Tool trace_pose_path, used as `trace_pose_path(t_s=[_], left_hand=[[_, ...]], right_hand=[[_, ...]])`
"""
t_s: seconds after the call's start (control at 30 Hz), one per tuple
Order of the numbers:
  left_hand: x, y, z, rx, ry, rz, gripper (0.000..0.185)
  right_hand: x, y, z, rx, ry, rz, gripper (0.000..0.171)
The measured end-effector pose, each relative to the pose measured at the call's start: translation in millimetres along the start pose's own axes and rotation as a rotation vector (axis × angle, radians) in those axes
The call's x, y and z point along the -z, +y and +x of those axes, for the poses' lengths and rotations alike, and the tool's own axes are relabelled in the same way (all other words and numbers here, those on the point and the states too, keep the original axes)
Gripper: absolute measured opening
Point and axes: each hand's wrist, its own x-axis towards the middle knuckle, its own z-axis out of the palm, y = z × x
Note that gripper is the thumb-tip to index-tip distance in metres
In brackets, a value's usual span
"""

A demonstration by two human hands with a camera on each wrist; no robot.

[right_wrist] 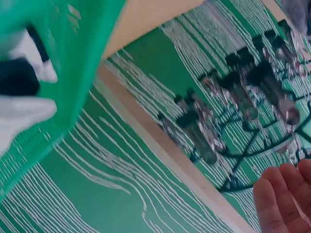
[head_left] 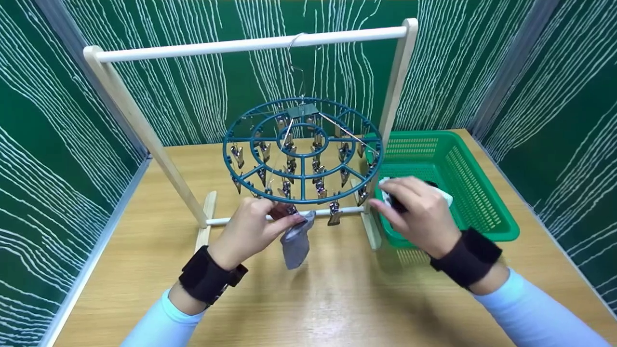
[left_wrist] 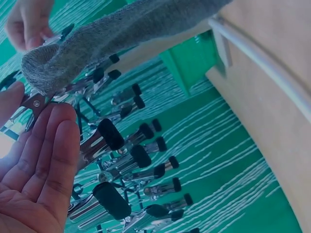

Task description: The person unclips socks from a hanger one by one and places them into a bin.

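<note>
My left hand (head_left: 250, 226) pinches a metal clip (left_wrist: 36, 103) at the front rim of a round, dark teal clip hanger (head_left: 302, 179). A grey sock (head_left: 295, 249) hangs down from that clip; in the left wrist view its folded end lies at the clip's mouth, by my thumb and fingers. To the right, my right hand (head_left: 424, 212) hovers over the near left side of a green basket (head_left: 489, 193), fingers loosely bent and holding nothing. White and black cloth pieces (right_wrist: 34, 58) lie in the basket, partly hidden behind that hand in the head view.
A wooden rack (head_left: 255, 46) carries the hanger by its hook, with posts on both sides and a low white crossbar (head_left: 219, 221). Several other metal clips (head_left: 334, 213) dangle from the rings. Green walls with white lines (head_left: 48, 168) enclose the wooden table (head_left: 337, 308).
</note>
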Motion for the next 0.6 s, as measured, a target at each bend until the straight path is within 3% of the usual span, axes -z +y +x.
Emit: trace_pose_path(t_s=[0.1,0.2,0.4,0.6], left_hand=[[-0.5,0.6,0.4,0.003,0.006,0.003,0.013],[-1.0,1.4,1.0,0.013,0.005,-0.006,0.013],[-2.0,0.6,1.2,0.029,0.006,-0.018,0.014],[-2.9,-0.6,0.8,0.037,0.0,-0.004,0.016]], right_hand=[[-7.1,-2.8,-11.1,-0.019,-0.068,0.0,0.033],[-17.6,-8.6,-21.0,-0.073,-0.139,0.03,0.026],[-45.9,-25.6,-32.9,-0.254,-0.346,0.157,0.036],[-77.8,-38.4,-35.9,-0.358,-0.497,0.24,0.051]])
